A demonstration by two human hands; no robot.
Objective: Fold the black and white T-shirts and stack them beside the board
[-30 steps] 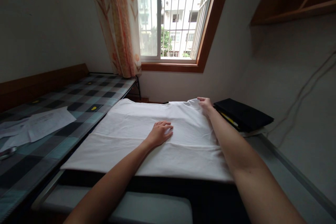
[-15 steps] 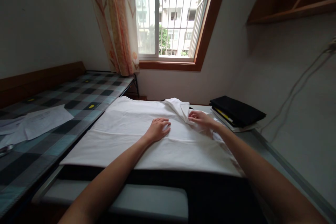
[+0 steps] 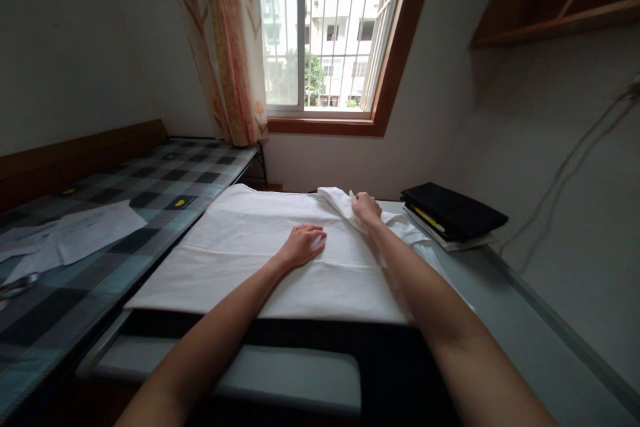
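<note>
A white cloth garment [image 3: 240, 233] lies spread over the table, its kind not clear from here. My left hand [image 3: 303, 245] rests on its middle, palm down, fingers a little bent and apart, gripping nothing. Toward the far right side, my right hand [image 3: 367, 207] is closed on a raised, bunched part of the garment. The tip of the pinched cloth shows just left of its fingers. Beneath and to the right of the right hand, the fabric lies in loose wrinkles, partly hidden by my forearm.
On the right of the grey table [image 3: 520, 307] lies a black folder [image 3: 453, 210] on papers. To the left, a bed with a checked mattress [image 3: 200, 177] carries loose white papers [image 3: 100, 230]. A grey-white padded piece [image 3: 290, 373] sits below the table's near edge. A window and curtain are behind.
My right hand has moved left and slightly away from me, and now pinches the garment's bunched part. The right side of the cloth has shifted. My left hand stays in place.
</note>
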